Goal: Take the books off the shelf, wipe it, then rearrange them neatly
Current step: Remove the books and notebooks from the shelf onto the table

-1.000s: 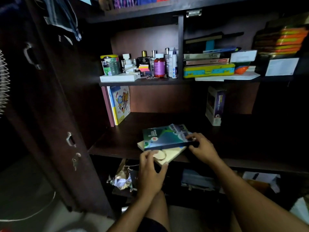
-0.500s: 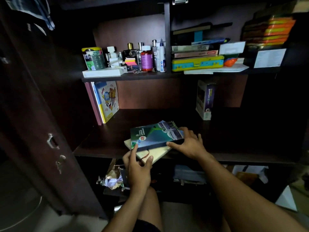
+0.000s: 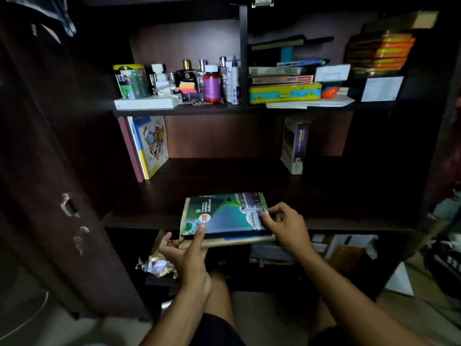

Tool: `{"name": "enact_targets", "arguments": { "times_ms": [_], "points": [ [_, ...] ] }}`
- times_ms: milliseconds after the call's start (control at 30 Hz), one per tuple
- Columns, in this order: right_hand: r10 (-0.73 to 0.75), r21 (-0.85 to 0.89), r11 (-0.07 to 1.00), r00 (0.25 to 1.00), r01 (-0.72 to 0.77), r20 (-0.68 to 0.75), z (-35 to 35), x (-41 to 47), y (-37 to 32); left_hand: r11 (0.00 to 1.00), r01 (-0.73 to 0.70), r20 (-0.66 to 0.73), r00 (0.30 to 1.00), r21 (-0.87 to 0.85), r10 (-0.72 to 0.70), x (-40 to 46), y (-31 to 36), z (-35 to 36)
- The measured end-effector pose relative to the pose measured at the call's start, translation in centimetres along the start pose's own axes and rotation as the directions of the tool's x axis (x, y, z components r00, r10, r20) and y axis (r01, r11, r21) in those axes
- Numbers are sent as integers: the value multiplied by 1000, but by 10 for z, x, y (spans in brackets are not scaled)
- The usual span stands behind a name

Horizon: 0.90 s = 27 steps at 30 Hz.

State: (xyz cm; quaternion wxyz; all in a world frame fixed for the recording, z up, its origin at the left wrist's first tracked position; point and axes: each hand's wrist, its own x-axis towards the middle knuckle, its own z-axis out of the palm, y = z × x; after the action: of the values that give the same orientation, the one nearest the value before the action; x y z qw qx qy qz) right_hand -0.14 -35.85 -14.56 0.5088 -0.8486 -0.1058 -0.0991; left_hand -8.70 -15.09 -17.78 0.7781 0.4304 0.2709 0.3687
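- Dark wooden shelf inside an open cupboard; its door stands at far left, and the light is dim.
- Upright books lean against the shelf's left wall, well apart from the hands.
- Left hand: thumb presses on the green book at its near-left corner, fingers curled under the stack's edge, pinching it.
- Green book lies flat on a tan book, both at the shelf's front edge and overhanging it.
- Right hand: fingers bent, pinching the green book's right edge.
- Box stands upright at the back right.
- Risk, as I judge it: the two books are not squared, so lifting by the edges could let the lower one slide out and drop onto the clutter below. A loose cover in the right-hand pinch could bend or tear.
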Motion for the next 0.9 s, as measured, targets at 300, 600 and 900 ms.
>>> {"name": "enact_targets", "arguments": {
  "times_ms": [300, 600, 900],
  "points": [
    [396, 466, 779, 905, -419, 152, -34, -97, -4, 896, 442, 153, 889, -36, -432, -55, 7, 19],
    [446, 432, 671, 793, -603, 414, -194, -143, -7, 889, 425, 711, 570, 173, -411, -131, 48, 108],
    [354, 462, 845, 929, -269, -107, -331, -203, -63, 894, 193, 900, 88, 405, -427, -285, 37, 233]
  ]
}}
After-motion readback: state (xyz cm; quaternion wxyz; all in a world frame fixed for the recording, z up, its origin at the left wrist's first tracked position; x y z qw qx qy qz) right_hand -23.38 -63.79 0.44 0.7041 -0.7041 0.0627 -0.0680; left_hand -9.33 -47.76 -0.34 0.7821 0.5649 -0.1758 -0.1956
